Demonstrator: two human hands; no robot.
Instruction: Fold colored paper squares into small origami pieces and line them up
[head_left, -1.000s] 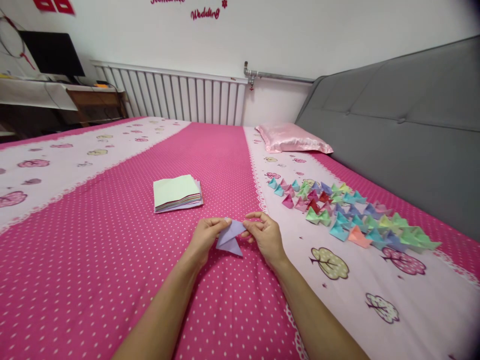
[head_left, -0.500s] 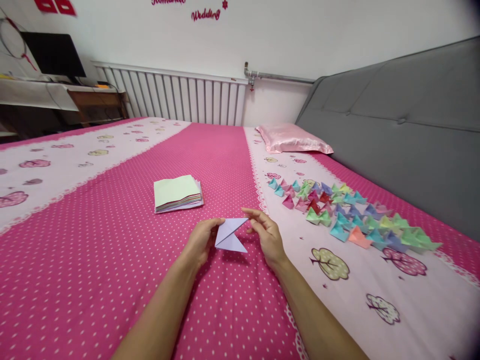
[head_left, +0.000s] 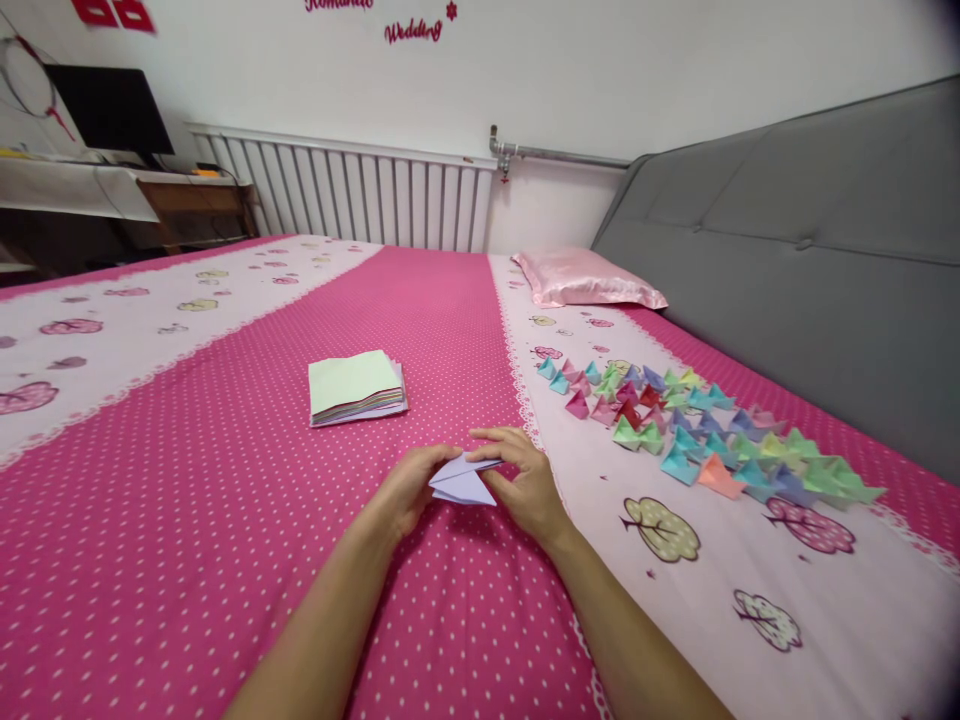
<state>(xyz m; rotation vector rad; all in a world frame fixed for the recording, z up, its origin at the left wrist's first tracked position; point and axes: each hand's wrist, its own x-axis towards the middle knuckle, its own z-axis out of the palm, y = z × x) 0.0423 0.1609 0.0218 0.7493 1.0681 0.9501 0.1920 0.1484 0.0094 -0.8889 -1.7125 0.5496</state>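
Note:
A folded lavender paper [head_left: 463,486] is held between my two hands, just above the pink dotted bedspread [head_left: 465,620]. My left hand [head_left: 409,490] grips its left side, thumb on top and the other fingers mostly hidden behind. From the right, my right hand [head_left: 523,482] pinches the upper flap, fingers over it and thumb beneath. The paper has a pointed left end, and its lower flap stands apart from the upper one on the right. A stack of square coloured paper [head_left: 355,386], pale green on top, lies beyond my left hand.
Several rows of small folded paper boats [head_left: 709,430] in many colours stand on the bed to the right. Behind them are a pink pillow [head_left: 589,278] and a grey headboard [head_left: 810,190]. A white radiator [head_left: 345,190] lines the far wall; a monitor [head_left: 109,112] stands far left.
My right hand has moved in and closed on the paper's upper right flap. That flap now tilts flatter and lower, and my left thumb has shifted slightly onto the paper.

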